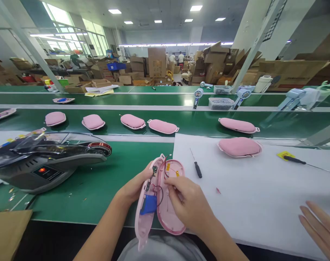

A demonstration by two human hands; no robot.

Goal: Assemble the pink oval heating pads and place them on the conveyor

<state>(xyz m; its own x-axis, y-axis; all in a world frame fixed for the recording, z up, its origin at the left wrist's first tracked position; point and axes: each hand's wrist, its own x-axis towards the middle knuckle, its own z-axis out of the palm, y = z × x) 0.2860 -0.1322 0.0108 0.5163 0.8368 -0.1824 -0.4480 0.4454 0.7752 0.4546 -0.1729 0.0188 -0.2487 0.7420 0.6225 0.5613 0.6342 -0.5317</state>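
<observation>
Head view: open pink case (177, 226) at the near left edge of the white sheet (249, 192). Left hand (137, 183), left of sheet, grips the half carrying the blue battery pack (149, 205). Right hand (190, 199), over sheet's left edge, fingertips pinched, seemingly on thin wires (165, 170). Probably wire routing; next move likely calls for tucking them inside.

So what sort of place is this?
Probably a factory assembly line: pink cases sit spaced along a long green bench, an open case shows a blue pack inside, and cardboard boxes are piled up behind.
</observation>
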